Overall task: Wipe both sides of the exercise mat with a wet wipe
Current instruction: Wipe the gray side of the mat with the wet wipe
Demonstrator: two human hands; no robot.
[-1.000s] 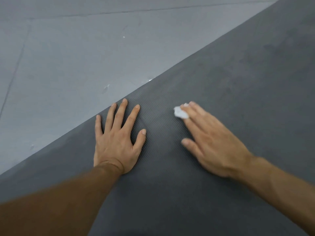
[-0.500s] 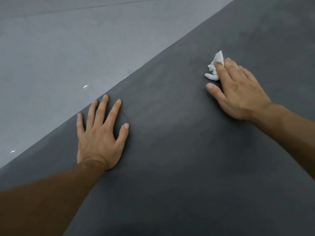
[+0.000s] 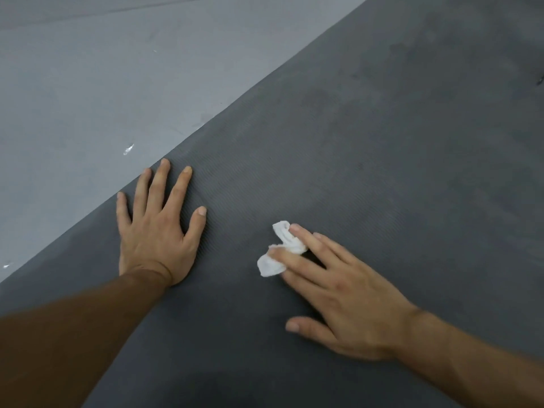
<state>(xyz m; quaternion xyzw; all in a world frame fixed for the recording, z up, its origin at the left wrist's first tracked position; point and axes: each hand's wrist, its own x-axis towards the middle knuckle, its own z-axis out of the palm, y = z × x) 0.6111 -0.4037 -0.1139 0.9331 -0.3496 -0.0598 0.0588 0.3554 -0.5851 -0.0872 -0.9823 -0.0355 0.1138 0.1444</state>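
"Two hands down on the exercise mat [image 3: 382,142]. How do the fingers lie?"

"Both sets are released, nothing clenched. The left hand [image 3: 156,231] lies palm down, its fingers [image 3: 179,187] straight and spread, pressing flat on the ribbed surface. It holds nothing."

"And the right hand [image 3: 338,293]?"

"Also flat, with straight fingers [image 3: 309,245] slightly apart. The tips of the first two rest on the wet wipe [image 3: 279,251] and press it against the mat. The thumb is splayed well away from them on the near side, its tip touching only the mat."

"So where exactly is the wipe?"

"Crumpled into a small white wad under and just ahead of those two fingertips. One lump sticks out past the further tip and another past the nearer one. It lies between the two hands, apart from the left thumb."

"What else is around the fingers?"

"Just beyond the left fingertips runs the mat's long edge — the middle finger nearly reaches it. Past that edge is pale grey floor [image 3: 88,83], with a small white fleck [image 3: 128,149] near those tips. Ahead of the right fingers the dark grey mat stretches away, blotched with darker patches [image 3: 323,95], and a small dark mark [image 3: 540,81] sits at the far right — I cannot tell what it is."
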